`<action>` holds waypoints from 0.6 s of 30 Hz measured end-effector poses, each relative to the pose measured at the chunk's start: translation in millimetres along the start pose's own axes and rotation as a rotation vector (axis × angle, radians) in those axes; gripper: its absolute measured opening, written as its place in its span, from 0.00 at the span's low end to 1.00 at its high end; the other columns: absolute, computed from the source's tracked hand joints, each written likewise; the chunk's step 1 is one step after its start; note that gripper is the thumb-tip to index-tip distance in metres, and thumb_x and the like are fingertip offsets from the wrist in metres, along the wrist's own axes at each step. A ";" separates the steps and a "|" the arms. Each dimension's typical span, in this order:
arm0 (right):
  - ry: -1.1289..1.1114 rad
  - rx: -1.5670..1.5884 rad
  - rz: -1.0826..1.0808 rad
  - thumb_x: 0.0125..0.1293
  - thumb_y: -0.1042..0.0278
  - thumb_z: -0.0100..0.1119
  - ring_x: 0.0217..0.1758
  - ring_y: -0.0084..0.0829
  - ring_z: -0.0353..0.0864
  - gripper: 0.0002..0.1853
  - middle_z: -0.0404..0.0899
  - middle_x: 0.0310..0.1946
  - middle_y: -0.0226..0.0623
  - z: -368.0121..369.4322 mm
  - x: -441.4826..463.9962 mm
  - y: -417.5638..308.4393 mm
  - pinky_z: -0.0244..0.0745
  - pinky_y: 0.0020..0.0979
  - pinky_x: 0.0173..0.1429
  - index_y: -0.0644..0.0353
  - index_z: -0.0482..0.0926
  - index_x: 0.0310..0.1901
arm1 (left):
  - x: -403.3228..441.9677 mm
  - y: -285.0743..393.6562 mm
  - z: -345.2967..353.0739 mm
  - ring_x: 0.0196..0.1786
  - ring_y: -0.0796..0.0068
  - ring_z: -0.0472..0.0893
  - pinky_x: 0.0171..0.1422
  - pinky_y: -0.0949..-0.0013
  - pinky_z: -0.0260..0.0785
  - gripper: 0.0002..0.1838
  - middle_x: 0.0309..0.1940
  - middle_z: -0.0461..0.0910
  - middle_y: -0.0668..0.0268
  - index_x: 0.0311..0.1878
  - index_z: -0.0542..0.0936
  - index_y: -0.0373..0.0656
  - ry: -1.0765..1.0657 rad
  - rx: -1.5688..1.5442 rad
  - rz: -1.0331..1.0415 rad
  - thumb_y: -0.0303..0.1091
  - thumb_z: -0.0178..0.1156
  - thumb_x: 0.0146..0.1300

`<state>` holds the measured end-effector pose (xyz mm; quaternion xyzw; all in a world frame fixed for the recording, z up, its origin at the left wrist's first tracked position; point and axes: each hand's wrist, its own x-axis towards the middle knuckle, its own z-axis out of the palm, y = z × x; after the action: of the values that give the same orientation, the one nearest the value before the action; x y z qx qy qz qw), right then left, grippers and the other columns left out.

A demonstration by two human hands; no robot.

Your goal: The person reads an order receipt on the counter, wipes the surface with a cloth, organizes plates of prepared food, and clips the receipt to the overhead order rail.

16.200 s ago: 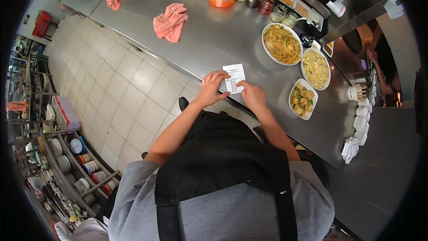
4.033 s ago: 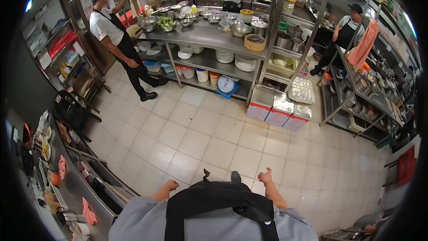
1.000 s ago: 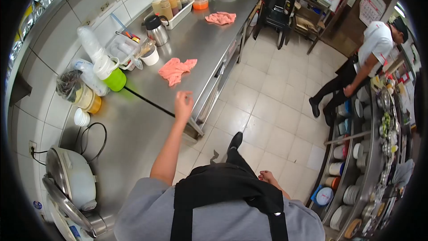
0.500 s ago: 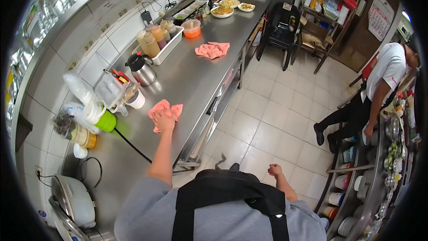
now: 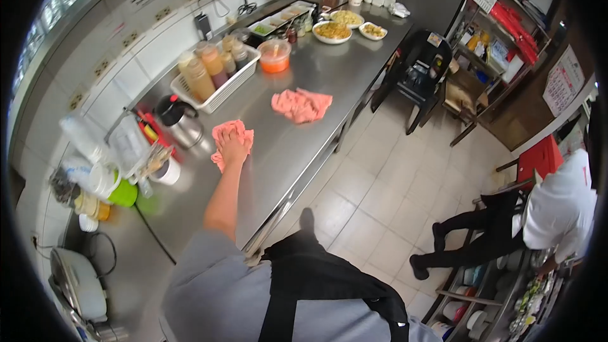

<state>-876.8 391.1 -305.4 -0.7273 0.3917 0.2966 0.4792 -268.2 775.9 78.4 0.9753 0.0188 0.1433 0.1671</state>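
My left hand (image 5: 233, 147) presses down on a crumpled pink cloth (image 5: 224, 132) on the steel counter (image 5: 266, 158), its fingers over the fabric. Just left of that cloth stands a steel thermos jug (image 5: 182, 125) with a black top. Farther along the counter lies a second pink cloth (image 5: 301, 105), apart from my hand. My right hand is out of sight.
A white basket (image 5: 218, 96) of sauce bottles and an orange tub (image 5: 275, 57) stand along the wall. Dishes of food (image 5: 332, 32) sit at the far end. A black chair (image 5: 425, 66) is beyond. On the right, a person in white (image 5: 560, 206) bends over shelves.
My left hand and the cloth under it have moved farther along the counter, nearer the second cloth. My right hand has left the view. The co-worker has bent lower.
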 end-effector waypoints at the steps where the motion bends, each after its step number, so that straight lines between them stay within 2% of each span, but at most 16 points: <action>1: 0.029 0.012 0.019 0.63 0.67 0.57 0.26 0.35 0.81 0.10 0.81 0.26 0.43 -19.5 -12.3 -13.8 0.76 0.35 0.27 0.63 0.78 0.43 | 18.8 15.2 9.0 0.74 0.49 0.49 0.76 0.50 0.39 0.36 0.68 0.57 0.46 0.65 0.66 0.43 0.000 -0.021 0.008 0.53 0.58 0.56; 3: 0.103 0.195 0.079 0.63 0.67 0.57 0.25 0.35 0.81 0.10 0.81 0.26 0.43 -69.6 -40.7 -73.6 0.76 0.34 0.26 0.63 0.78 0.42 | 57.2 43.6 24.8 0.76 0.50 0.43 0.78 0.52 0.34 0.39 0.72 0.52 0.47 0.69 0.62 0.45 -0.134 0.018 -0.086 0.57 0.56 0.58; 4: 0.149 0.330 0.102 0.63 0.67 0.57 0.25 0.35 0.81 0.10 0.81 0.26 0.43 -97.5 -59.6 -103.2 0.76 0.33 0.25 0.62 0.78 0.42 | 75.9 59.1 34.7 0.76 0.50 0.43 0.78 0.52 0.34 0.39 0.72 0.52 0.47 0.69 0.62 0.45 -0.132 0.004 -0.066 0.57 0.56 0.58; 6: 0.230 0.525 0.111 0.63 0.68 0.56 0.25 0.34 0.81 0.09 0.81 0.26 0.43 -143.6 -93.2 -179.9 0.75 0.32 0.25 0.62 0.78 0.42 | 109.8 84.2 59.5 0.76 0.48 0.44 0.77 0.46 0.34 0.38 0.72 0.52 0.51 0.68 0.65 0.46 -0.111 -0.030 -0.083 0.57 0.55 0.58; 8: 0.324 0.604 0.135 0.64 0.67 0.55 0.25 0.32 0.81 0.09 0.81 0.27 0.41 -170.3 -58.4 -208.2 0.76 0.31 0.25 0.61 0.76 0.43 | 146.6 112.7 73.4 0.76 0.50 0.44 0.77 0.47 0.35 0.38 0.73 0.51 0.51 0.68 0.64 0.47 -0.168 -0.061 -0.032 0.58 0.55 0.58; 10: 0.333 0.828 0.058 0.65 0.67 0.54 0.26 0.30 0.81 0.09 0.81 0.27 0.39 -186.5 -43.1 -224.7 0.76 0.30 0.26 0.59 0.75 0.44 | 170.0 134.3 93.0 0.76 0.51 0.45 0.77 0.49 0.35 0.38 0.73 0.50 0.51 0.69 0.64 0.49 -0.259 -0.065 0.004 0.59 0.54 0.59; 12: 0.351 0.839 0.061 0.66 0.66 0.54 0.26 0.29 0.82 0.09 0.81 0.27 0.38 -193.8 -40.3 -248.9 0.77 0.31 0.27 0.59 0.75 0.44 | 198.2 147.7 120.4 0.76 0.55 0.48 0.77 0.53 0.38 0.38 0.73 0.52 0.52 0.69 0.65 0.52 -0.342 -0.053 0.128 0.59 0.54 0.58; 15: 0.323 0.793 0.072 0.66 0.63 0.56 0.27 0.30 0.82 0.11 0.81 0.28 0.38 -204.9 -11.4 -267.1 0.78 0.32 0.28 0.60 0.75 0.44 | 210.8 182.6 124.0 0.75 0.57 0.51 0.77 0.55 0.40 0.37 0.72 0.55 0.54 0.68 0.66 0.51 -0.399 -0.071 0.231 0.59 0.54 0.58; 17: 0.231 0.841 0.151 0.66 0.62 0.56 0.26 0.32 0.82 0.12 0.80 0.26 0.39 -203.7 13.9 -249.8 0.78 0.33 0.28 0.62 0.75 0.44 | 211.4 192.4 136.4 0.75 0.56 0.52 0.77 0.55 0.41 0.36 0.72 0.56 0.54 0.67 0.68 0.52 -0.338 -0.082 0.254 0.58 0.55 0.58; 18: 0.194 0.736 0.110 0.66 0.63 0.57 0.25 0.32 0.81 0.12 0.80 0.25 0.39 -206.4 16.3 -242.8 0.76 0.32 0.26 0.62 0.75 0.44 | 208.9 193.3 143.2 0.75 0.56 0.52 0.77 0.54 0.42 0.34 0.72 0.57 0.55 0.66 0.70 0.52 -0.290 -0.100 0.279 0.56 0.56 0.57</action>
<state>-649.4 251.5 -130.5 -0.5092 0.5541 0.0913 0.6522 -29.3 565.4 70.2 0.9694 -0.1480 0.0240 0.1946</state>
